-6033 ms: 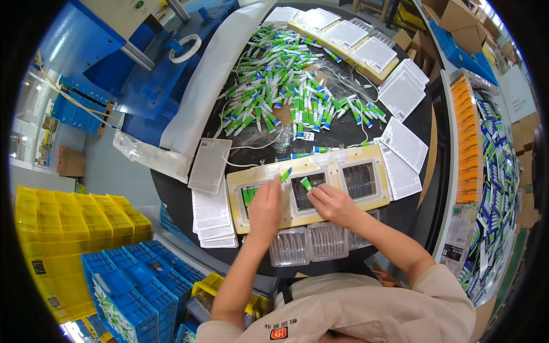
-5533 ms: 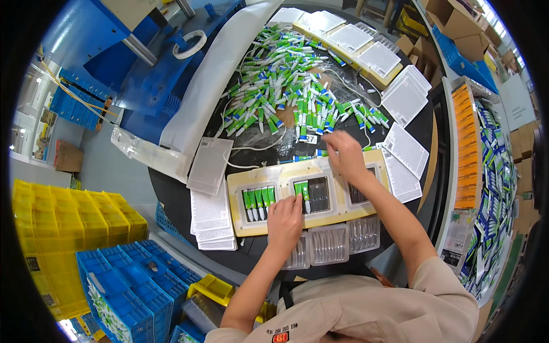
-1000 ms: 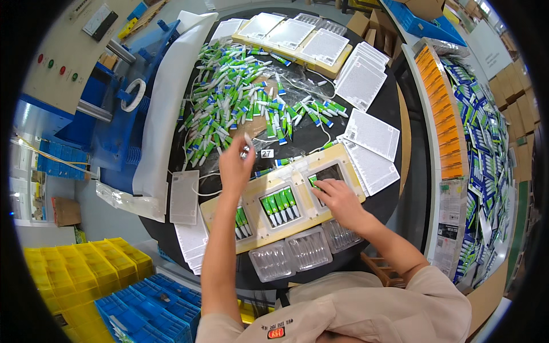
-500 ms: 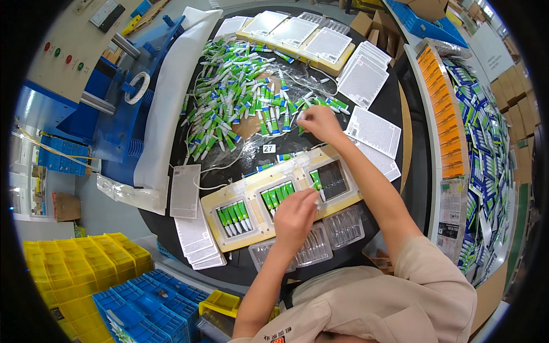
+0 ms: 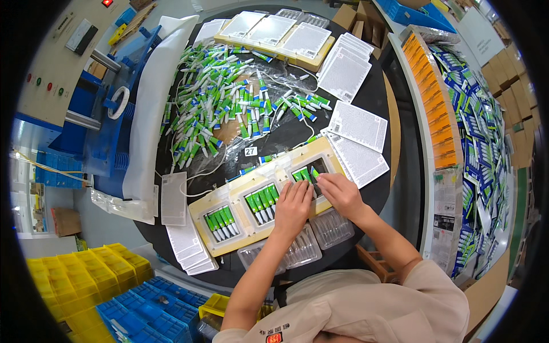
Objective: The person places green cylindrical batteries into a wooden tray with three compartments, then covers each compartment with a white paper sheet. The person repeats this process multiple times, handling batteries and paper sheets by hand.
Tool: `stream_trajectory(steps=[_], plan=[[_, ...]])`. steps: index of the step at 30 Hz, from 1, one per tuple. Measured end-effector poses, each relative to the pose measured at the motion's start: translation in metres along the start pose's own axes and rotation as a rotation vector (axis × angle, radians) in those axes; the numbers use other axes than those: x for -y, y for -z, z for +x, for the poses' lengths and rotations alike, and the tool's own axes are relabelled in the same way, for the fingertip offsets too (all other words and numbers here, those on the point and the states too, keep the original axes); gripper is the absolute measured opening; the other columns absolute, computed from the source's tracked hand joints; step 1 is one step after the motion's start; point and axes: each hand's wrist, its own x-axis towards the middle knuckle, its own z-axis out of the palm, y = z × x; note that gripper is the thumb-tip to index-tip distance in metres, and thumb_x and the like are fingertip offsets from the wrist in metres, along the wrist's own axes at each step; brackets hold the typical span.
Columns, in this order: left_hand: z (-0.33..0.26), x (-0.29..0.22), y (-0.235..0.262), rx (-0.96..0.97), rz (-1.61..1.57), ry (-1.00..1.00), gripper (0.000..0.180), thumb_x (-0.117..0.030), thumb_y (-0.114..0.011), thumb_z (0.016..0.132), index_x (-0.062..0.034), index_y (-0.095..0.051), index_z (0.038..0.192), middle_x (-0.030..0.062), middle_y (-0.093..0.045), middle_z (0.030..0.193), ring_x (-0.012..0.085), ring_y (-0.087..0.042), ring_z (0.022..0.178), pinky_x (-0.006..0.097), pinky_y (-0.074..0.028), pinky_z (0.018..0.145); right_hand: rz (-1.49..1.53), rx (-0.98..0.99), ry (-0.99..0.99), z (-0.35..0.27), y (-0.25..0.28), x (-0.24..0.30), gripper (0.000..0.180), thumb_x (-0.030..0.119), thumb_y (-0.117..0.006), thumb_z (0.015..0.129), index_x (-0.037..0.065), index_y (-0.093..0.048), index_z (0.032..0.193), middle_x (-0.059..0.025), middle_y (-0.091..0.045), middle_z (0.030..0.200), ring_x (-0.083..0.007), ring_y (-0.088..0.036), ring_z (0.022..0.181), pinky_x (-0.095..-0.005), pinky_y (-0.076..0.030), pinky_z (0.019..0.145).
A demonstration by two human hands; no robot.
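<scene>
A cream tray-like fixture point(image 5: 233, 196) with three windows lies slanted in front of me. Green-and-white small tubes point(image 5: 261, 204) stand side by side in the middle window, and more tubes point(image 5: 221, 223) fill the left one. My left hand point(image 5: 294, 206) rests over the right window, its fingers stretched side by side across the lower ends of tubes point(image 5: 299, 174) there. Beside it, my right hand point(image 5: 341, 193) pinches another green tube point(image 5: 314, 172) at the same window. The fingers hide the lower parts of these tubes.
A heap of loose tubes point(image 5: 217, 94) covers the far table. Printed white cards point(image 5: 357, 126) lie at the right, more cards point(image 5: 186, 246) at the left. Clear plastic blisters point(image 5: 331, 227) sit before the fixture. A second fixture point(image 5: 274, 48) carries cards. A blue press point(image 5: 117, 131) stands left.
My right hand has come back from the loose tubes to the right window, bringing a tube. My left hand has shifted onto the tubes there. The whole view has moved slightly.
</scene>
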Motion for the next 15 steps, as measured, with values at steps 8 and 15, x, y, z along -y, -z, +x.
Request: stream_trajectory(steps=[8, 15], plan=[[-0.006, 0.005, 0.002, 0.048, -0.026, -0.001, 0.04, -0.008, -0.069, 0.083, -0.0048, -0.068, 0.123, 0.0102, -0.065, 0.131, 0.0255, -0.059, 0.127, 0.048, -0.039, 0.115, 0.005, -0.033, -0.19, -0.005, -0.018, 0.01, 0.028, -0.005, -0.075, 0.079, -0.002, -0.071, 0.106, -0.013, -0.067, 0.099, -0.0295, -0.066, 0.085, -0.0375, -0.055, 0.073], [-0.007, 0.006, 0.002, 0.044, -0.045, 0.006, 0.04, -0.008, -0.069, 0.083, -0.0055, -0.067, 0.123, 0.0098, -0.065, 0.131, 0.0252, -0.058, 0.128, 0.049, -0.038, 0.115, -0.068, -0.009, -0.217, -0.006, -0.017, 0.015, 0.03, -0.007, -0.073, 0.076, -0.002, -0.072, 0.106, -0.0132, -0.068, 0.102, -0.0306, -0.066, 0.089, -0.0379, -0.055, 0.075]])
